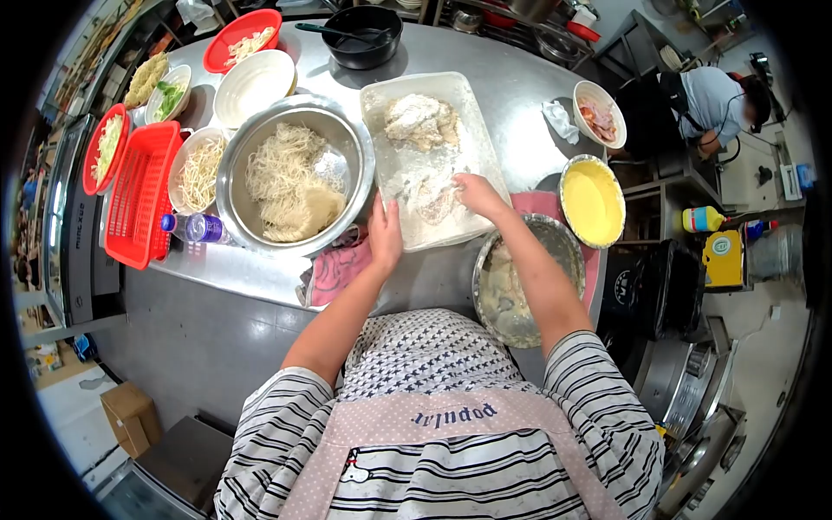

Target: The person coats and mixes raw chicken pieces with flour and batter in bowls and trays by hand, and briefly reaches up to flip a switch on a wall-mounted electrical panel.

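A white plastic tray (pixel 478 117) holds flour, with a flour-covered heap (pixel 422 121) at its far end and a smaller floured piece (pixel 436 201) at the near end. My left hand (pixel 385 232) grips the tray's left rim near its front corner. Over the tray's near right side, my right hand (pixel 477 194) has its fingers closed beside the smaller piece; what they hold, if anything, is hidden. Below my right forearm stands a round metal pan (pixel 568 247) with wet residue inside. To the left of the tray, a steel bowl (pixel 232 186) contains thin dry noodles (pixel 290 178).
At right are a bowl of yellow liquid (pixel 593 203), a bowl of sliced meat (pixel 600 115) and a crumpled white cloth (pixel 560 121). Red baskets (pixel 139 195), a bean sprout bowl (pixel 199 171) and a bottle (pixel 204 228) stand left. A black pan (pixel 364 52) sits behind. A co-worker (pixel 715 104) is at upper right.
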Available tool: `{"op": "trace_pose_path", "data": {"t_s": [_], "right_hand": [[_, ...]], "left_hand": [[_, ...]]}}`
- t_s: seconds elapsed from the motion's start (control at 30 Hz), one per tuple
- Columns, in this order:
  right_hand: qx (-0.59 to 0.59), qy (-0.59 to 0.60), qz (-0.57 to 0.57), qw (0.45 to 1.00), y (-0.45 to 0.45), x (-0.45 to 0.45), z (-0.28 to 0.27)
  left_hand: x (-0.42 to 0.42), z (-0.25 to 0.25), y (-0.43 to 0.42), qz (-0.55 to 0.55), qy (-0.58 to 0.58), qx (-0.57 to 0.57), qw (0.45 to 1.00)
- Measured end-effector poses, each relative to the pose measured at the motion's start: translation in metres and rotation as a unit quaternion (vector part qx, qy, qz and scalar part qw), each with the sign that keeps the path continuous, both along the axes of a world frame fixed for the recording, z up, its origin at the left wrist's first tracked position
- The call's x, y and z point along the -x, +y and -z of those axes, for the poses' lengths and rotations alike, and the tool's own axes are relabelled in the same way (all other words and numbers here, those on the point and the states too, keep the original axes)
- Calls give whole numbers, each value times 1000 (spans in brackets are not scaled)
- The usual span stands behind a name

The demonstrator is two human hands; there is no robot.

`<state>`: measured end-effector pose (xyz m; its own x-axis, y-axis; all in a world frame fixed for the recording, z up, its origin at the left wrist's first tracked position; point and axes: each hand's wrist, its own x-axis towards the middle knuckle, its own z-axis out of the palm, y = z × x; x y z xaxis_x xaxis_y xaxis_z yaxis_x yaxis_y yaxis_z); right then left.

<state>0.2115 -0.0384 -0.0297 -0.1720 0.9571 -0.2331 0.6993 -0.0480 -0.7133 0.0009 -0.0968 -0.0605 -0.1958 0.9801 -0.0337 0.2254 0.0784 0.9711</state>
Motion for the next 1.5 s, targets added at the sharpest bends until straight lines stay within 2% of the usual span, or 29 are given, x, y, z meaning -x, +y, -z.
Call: {"op": "trace_pose_path", "data": {"t_s": [0.03,0.1,0.13,0.2,0.27,0.33,0.4,0.43,0.5,0.53,0.6,0.63,0.67,0.7,0.73,0.8,0.83,0.9,0.93,0.97,1.03,1.13,1.27,1.33,1.4,1.43,1.47,1.5], "right_hand": [[0,0,-1,1000,1,1,9],[18,-215,17,976,2,6,22],[18,-215,18,976,0,11,29],[-18,-290,-40,956,-6,24,35],[-33,-265,-68,961,-4,27,35],[-44,-239,-96,965,-4,29,35],[18,-181,79,980,0,28,42],[19,-181,79,980,3,28,45],[73,-230,-7,970,11,25,54],[72,-230,-7,971,14,22,58],[48,-241,-124,961,16,25,47],[47,-242,-127,961,18,23,41],[81,-48,-4,996,18,25,17],[112,148,120,975,17,27,-5],[115,147,117,975,18,27,-18],[21,131,15,991,21,25,-31],[21,131,17,991,18,27,-31],[-106,-48,-131,985,10,35,-26],[-116,-95,-178,973,5,39,-13],[-27,-161,-229,960,2,46,-1],[5,-263,-290,920,-11,52,27],[-12,-316,-248,915,-15,64,29],[-25,-310,-272,911,-3,60,19],[-19,-266,-129,955,3,54,-14],[57,-55,50,996,27,33,-27],[107,84,150,979,32,26,-36],[152,222,245,931,36,24,-58],[149,223,246,931,47,18,-56]], "left_hand": [[0,-2,-1,1,-5,-1,1000],[0,-2,-2,4,-9,-2,1000],[0,-2,-1,3,-4,3,1000],[0,-6,0,3,1,6,1000],[2,-8,-1,27,-28,50,998],[2,-8,-2,25,-23,41,999],[1,-5,-1,24,-21,31,999],[1,-3,-1,26,-31,30,999],[2,-1,-1,29,-39,26,998],[1,0,-1,16,-21,21,999],[1,4,0,-1,-3,15,1000],[1,6,0,3,-2,11,1000],[1,8,1,5,-2,7,1000],[1,6,1,1,-4,8,1000],[0,2,0,3,-5,9,1000],[2,1,-2,7,-5,11,1000],[2,-1,-2,16,-16,27,999],[2,-4,0,28,-28,40,998],[2,-5,0,29,-25,45,998],[2,-6,0,29,-21,50,998],[2,-9,-1,29,-17,47,998],[3,-9,-2,25,-12,42,999],[2,3,1,12,-33,22,999],[2,4,2,7,-19,6,1000],[1,3,0,2,-2,7,1000],[1,2,-1,2,-4,6,1000],[0,-1,-1,0,-6,8,1000],[0,-2,-1,-1,-9,8,1000]]}}
